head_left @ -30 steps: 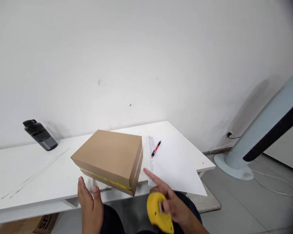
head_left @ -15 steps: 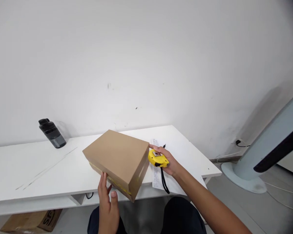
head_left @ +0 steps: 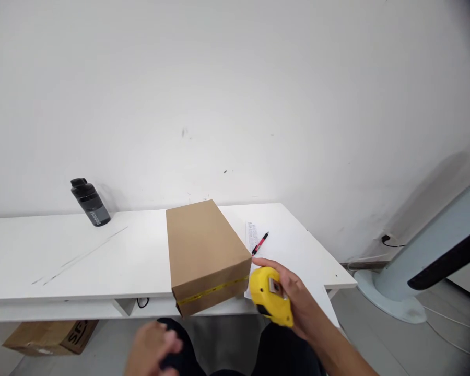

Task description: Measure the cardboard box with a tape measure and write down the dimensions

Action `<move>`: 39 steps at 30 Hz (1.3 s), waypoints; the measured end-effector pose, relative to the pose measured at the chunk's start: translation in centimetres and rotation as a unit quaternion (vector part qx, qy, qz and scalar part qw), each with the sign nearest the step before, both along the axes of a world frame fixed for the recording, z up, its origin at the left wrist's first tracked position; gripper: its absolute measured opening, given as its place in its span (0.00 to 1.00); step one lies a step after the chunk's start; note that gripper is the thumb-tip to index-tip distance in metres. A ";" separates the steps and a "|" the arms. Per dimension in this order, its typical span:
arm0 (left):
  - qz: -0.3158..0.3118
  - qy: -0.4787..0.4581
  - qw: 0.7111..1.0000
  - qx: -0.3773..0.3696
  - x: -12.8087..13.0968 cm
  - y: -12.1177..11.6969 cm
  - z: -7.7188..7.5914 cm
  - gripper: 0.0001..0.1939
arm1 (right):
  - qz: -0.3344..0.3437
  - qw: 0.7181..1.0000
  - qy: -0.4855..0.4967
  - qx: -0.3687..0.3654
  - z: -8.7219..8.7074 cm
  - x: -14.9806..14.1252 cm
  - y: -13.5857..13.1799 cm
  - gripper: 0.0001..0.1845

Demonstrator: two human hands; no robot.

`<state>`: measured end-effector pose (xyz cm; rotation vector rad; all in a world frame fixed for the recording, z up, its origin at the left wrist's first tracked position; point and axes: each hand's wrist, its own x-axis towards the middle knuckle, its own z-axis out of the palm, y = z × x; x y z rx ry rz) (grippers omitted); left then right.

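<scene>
Evidently, the box (head_left: pixel 206 240) lies beyond both hands (head_left: pixel 152 347).

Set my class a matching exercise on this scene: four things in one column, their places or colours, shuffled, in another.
1. bottle
2. pen
3. tape measure
4. box on the table

A. in the right hand
B. brown, between bottle and pen
C. red and black, on the paper
D. near the wall, left of the box

Pairs: 1-D, 2-C, 3-A, 4-B

White wall (head_left: pixel 235 94), scuffed; white table (head_left: pixel 141 261); grey tiled floor (head_left: pixel 376 334).
</scene>
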<state>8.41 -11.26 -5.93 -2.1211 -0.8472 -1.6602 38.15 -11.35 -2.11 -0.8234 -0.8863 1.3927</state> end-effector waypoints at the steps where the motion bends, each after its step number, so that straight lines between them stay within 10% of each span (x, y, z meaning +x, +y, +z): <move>1: -0.040 0.043 0.998 0.030 1.2 -0.7 0.2 0.19 | 0.014 1.000 -0.005 0.020 0.0 -1.0 -0.3 0.35; 6: -0.088 0.086 0.992 0.010 6.0 -1.9 3.2 0.04 | 0.135 0.985 -0.007 0.107 -0.4 -5.2 -1.0 0.31; 14: -0.005 0.128 0.991 0.045 3.0 -1.7 4.3 0.15 | 0.060 0.987 0.007 0.150 0.0 -6.4 -1.9 0.27; 25: 0.194 0.073 0.968 0.141 -4.6 7.0 5.2 0.33 | -0.281 0.949 -0.050 0.132 2.1 4.0 5.4 0.29; 39: 0.081 0.245 0.964 0.070 -5.6 7.0 5.7 0.23 | -0.261 0.959 -0.027 0.109 -1.3 4.9 7.3 0.32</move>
